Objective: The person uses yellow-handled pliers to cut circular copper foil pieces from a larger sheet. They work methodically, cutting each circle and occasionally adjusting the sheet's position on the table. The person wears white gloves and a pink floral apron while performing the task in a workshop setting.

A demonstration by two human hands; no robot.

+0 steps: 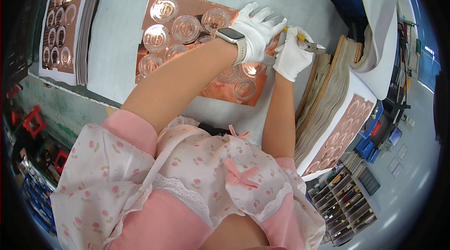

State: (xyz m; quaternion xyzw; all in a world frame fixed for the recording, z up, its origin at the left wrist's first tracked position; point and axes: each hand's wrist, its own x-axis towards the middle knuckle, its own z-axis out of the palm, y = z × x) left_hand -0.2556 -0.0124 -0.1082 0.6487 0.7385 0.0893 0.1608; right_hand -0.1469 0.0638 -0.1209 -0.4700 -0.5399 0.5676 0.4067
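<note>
A shiny copper-coloured sheet with raised round cup shapes lies at an angle on the grey tabletop. My left hand, in a white glove with a watch on the wrist, rests across its right part, fingers spread and pointing to the far right. Just beyond the sheet's right edge is my right hand, also gloved and closed round yellow-handled cutting pliers. Their metal jaws point right, away from the sheet. My left hand and forearm hide several of the cups.
On the left stands a thick stack of sheets with a copper-coloured formed sheet on it. Another tall stack is close by my right forearm, with a similar formed sheet. Shelving and red stools are lower down.
</note>
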